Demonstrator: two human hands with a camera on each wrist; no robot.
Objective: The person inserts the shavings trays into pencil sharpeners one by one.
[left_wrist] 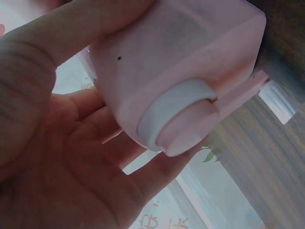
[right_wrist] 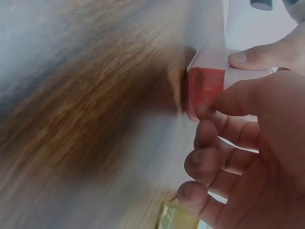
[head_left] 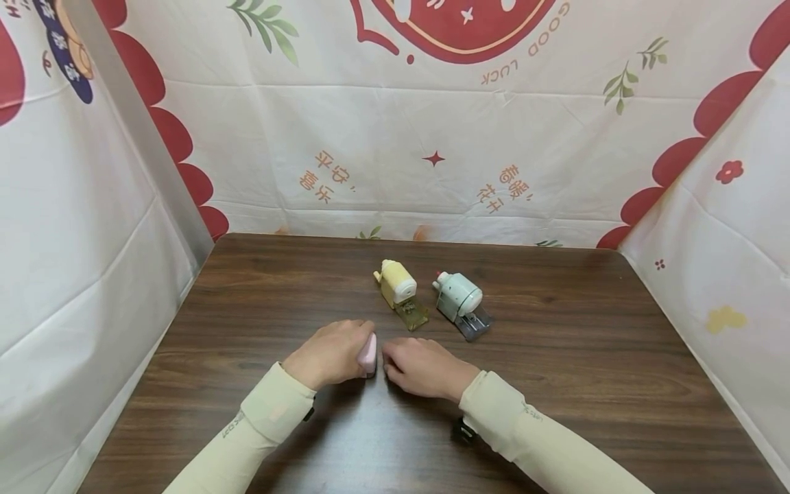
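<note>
My left hand [head_left: 333,353] holds a pink pencil sharpener [left_wrist: 176,52] low over the table, the thumb on one side and the fingers around the other. Its white collar [left_wrist: 178,102] and crank handle [left_wrist: 243,95] show in the left wrist view. A see-through red drawer [right_wrist: 207,86] fills one end of the sharpener in the right wrist view. Close to that drawer, my right hand [head_left: 428,367] has its fingers loosely bent, thumb and forefinger nearest it. From above, a narrow gap separates hand and sharpener; whether a fingertip touches the drawer is unclear.
Behind my hands stand a yellow pencil sharpener [head_left: 397,283] and a light blue one [head_left: 458,293], their see-through drawers pulled out toward me. The brown wooden table [head_left: 278,281] is bordered by printed white cloth [head_left: 395,130] at the back and sides.
</note>
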